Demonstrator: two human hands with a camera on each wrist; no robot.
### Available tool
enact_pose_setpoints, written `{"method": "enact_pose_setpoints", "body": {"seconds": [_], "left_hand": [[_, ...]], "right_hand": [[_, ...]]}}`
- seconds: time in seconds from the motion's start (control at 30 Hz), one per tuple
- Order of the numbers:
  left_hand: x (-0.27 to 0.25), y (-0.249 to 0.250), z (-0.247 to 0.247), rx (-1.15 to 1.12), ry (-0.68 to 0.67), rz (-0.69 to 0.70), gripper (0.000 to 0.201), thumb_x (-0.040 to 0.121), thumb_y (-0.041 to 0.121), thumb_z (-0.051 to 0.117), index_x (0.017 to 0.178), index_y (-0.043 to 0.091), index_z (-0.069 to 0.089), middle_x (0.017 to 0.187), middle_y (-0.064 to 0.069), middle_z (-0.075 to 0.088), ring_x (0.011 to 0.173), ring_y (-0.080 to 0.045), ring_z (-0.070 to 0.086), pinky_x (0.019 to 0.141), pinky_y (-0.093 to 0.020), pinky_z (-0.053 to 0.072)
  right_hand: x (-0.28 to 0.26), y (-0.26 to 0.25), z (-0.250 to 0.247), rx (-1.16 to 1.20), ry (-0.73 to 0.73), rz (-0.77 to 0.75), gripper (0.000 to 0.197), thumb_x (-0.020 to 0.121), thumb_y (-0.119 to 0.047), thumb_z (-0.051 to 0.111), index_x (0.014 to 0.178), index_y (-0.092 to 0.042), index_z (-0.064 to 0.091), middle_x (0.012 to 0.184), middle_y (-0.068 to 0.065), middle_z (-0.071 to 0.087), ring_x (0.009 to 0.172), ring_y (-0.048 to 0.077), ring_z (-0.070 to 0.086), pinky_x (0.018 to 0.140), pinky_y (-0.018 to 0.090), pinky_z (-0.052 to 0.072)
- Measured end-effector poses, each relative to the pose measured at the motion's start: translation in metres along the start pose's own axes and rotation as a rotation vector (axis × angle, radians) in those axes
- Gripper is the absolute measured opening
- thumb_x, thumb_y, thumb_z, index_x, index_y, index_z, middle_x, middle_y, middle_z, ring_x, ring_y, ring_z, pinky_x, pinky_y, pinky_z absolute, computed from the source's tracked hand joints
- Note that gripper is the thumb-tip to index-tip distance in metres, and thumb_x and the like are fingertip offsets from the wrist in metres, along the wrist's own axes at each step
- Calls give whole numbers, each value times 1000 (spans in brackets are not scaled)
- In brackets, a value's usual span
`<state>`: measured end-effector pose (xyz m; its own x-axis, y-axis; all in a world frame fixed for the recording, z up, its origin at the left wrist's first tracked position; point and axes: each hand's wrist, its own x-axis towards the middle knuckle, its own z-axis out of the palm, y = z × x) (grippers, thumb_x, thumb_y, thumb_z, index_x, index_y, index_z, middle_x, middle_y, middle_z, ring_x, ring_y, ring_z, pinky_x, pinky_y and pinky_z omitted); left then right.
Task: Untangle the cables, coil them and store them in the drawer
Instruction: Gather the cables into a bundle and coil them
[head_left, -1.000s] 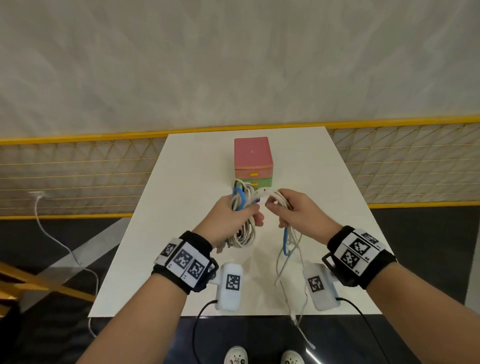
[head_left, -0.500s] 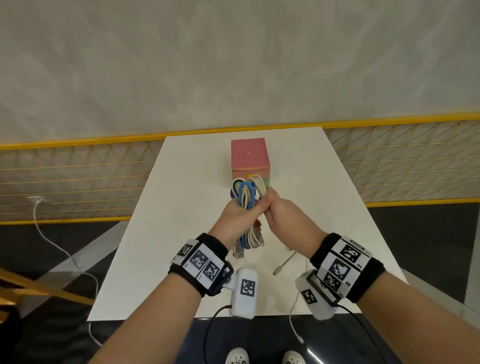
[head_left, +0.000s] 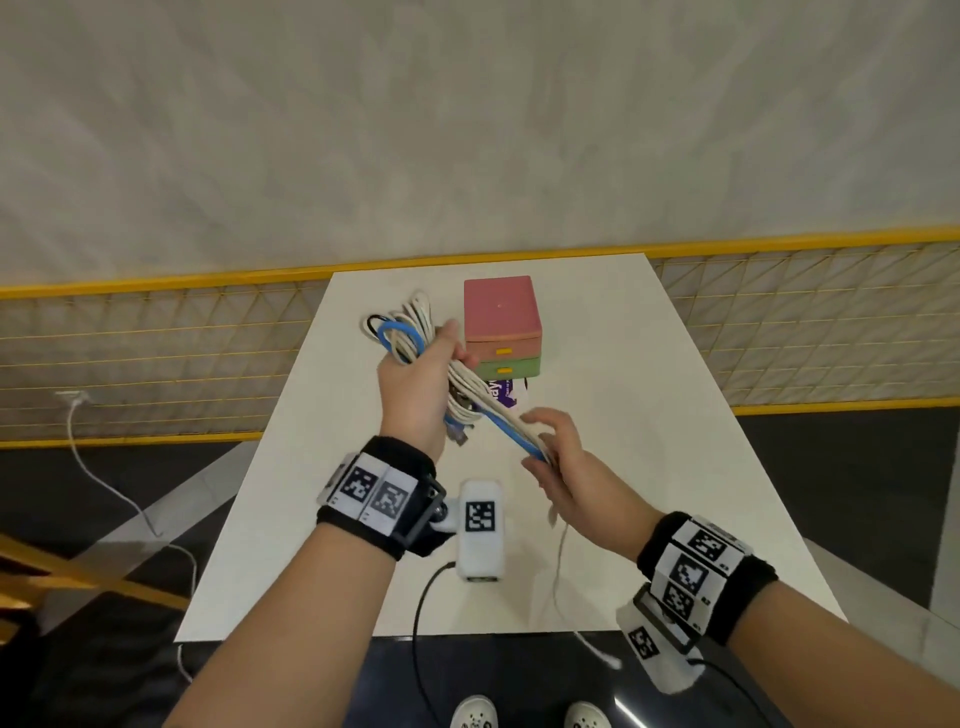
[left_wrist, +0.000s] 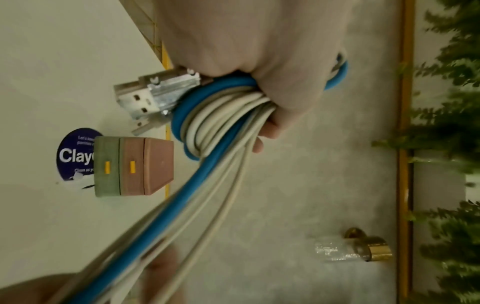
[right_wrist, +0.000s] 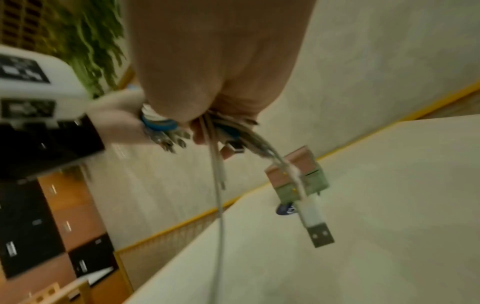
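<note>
Mid-coiling, above the table (head_left: 649, 415), the left hand (head_left: 415, 395) clenches the cable coil (head_left: 410, 325) while the right hand (head_left: 563, 467), fingers curled, holds the taut strands (head_left: 498, 421); wrap evenly, drawer unit (head_left: 503, 327) closed behind.

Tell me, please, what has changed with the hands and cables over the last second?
The left hand lifted the coiled cables up and to the left, keeping its grip. The right hand slid down the loose strands, drawing them taut between the hands. The drawer box stayed shut on the table.
</note>
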<state>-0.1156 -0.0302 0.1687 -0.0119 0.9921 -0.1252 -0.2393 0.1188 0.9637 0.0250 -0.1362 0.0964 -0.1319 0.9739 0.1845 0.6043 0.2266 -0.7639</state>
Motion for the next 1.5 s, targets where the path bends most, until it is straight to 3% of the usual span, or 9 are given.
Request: {"method": "enact_pose_setpoints", "body": {"seconds": [0.13, 0.23, 0.4, 0.67, 0.87, 1.0, 1.2, 1.4, 1.5], "left_hand": [[-6, 3, -4, 73, -103, 50, 27, 89, 32, 70, 73, 13, 59, 55, 1, 60, 48, -18, 57, 50, -28, 45], [-13, 2, -2, 180, -218, 119, 34, 86, 38, 72, 78, 6, 64, 63, -9, 61, 47, -22, 54, 39, -24, 40], [-19, 9, 5, 61, -378, 163, 29, 82, 28, 77, 63, 15, 59, 51, 0, 53, 51, -22, 56, 65, -40, 54], [-8, 10, -27, 137, -657, -144, 28, 83, 13, 68, 58, 19, 57, 46, 3, 34, 39, -15, 35, 53, -29, 44], [-16, -9, -27, 518, -604, -138, 21, 83, 21, 78, 74, 12, 60, 50, -1, 44, 42, -17, 44, 51, -29, 47], [-21, -28, -23, 619, -579, -115, 31, 73, 31, 86, 74, 11, 62, 53, 1, 55, 45, -12, 50, 54, -28, 45], [-23, -36, -27, 710, -497, -20, 31, 72, 15, 82, 95, 7, 63, 84, -9, 69, 72, -18, 65, 72, -35, 54], [-22, -36, -22, 575, -424, -17, 19, 75, 6, 77, 92, 7, 69, 74, 2, 69, 63, -3, 63, 60, -15, 47], [-19, -32, -26, 496, -437, -93, 23, 76, 7, 76, 98, 4, 70, 84, -8, 75, 79, -20, 73, 73, -27, 56]], "right_hand": [[0, 15, 1, -106, -116, 99, 47, 91, -34, 57, 131, -31, 32, 101, -4, 62, 91, 18, 62, 86, 42, 51], [14, -1, -5, 85, -22, 119, 99, 69, -41, 80, 145, -33, 18, 123, -35, 41, 117, -18, 39, 99, 3, 29], [32, -7, 10, 324, -76, 180, 14, 89, -7, 59, 102, -13, 64, 80, -7, 67, 69, 4, 63, 72, 19, 48], [39, 18, -9, -214, -67, 110, 1, 80, -26, 68, 80, -26, 68, 61, -11, 56, 59, 10, 51, 62, 29, 44], [57, 1, -19, -489, -55, 104, 81, 79, -5, 55, 149, -17, 15, 72, 6, 64, 64, 27, 60, 55, 31, 40], [60, -11, -18, -278, -65, 41, 106, 78, 1, 52, 146, -29, -22, 61, 7, 60, 52, 21, 56, 51, 32, 46], [67, -19, -34, -115, -85, 3, 116, 75, 6, 62, 146, -36, -20, 71, 14, 58, 56, 15, 53, 52, 25, 45], [61, -1, -52, -11, 19, 39, 38, 78, -9, 72, 112, -20, 60, 86, -4, 57, 74, 5, 55, 67, 17, 45], [45, 9, -50, 0, -15, 89, 10, 92, -20, 60, 84, -25, 58, 74, -10, 54, 64, 0, 50, 62, 14, 37]]}}
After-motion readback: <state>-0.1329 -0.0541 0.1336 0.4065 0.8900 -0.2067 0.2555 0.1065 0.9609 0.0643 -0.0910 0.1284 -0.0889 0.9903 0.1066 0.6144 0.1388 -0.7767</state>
